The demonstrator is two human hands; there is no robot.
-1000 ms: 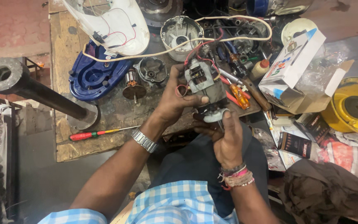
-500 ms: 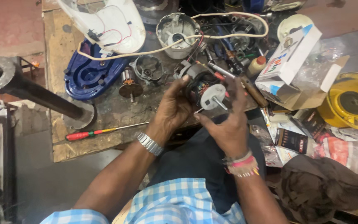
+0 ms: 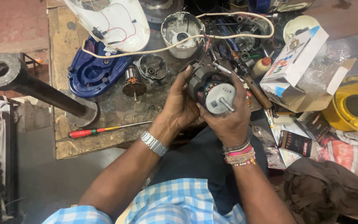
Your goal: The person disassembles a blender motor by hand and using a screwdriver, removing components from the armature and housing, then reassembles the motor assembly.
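Grey cylindrical metal motor clasped between left hand and right hand; white-and-blue cardboard box lies right.

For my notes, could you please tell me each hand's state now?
Left hand: closed on the electric motor.
Right hand: closed on the same motor.

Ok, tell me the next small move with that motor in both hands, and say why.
Probably tilt the motor a little so the shaft end faces the camera squarely. The left hand cups its dark body from the side, the right hand wraps under the pale end cap, and the shaft points down toward the lap, so the cap face is only partly seen.
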